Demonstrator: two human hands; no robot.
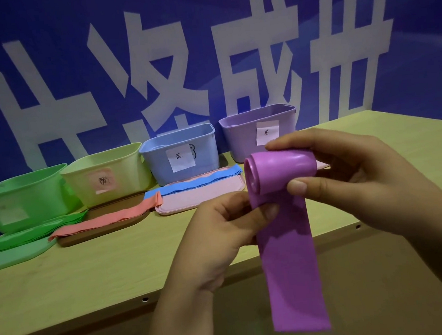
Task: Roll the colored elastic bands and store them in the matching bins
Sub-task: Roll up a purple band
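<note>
Blue banner wall, pale bench (95, 271): your right hand (354, 171) pinches the purple band (287, 231) roll, your left hand (228, 228) pinches its hanging tail just below; slacken either and the springy coil likely unwinds short of the purple bin (244, 136) behind your right hand.

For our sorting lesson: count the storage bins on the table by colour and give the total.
Green bin: 1
Yellow bin: 1
Blue bin: 1
Purple bin: 1
Total: 4
</note>
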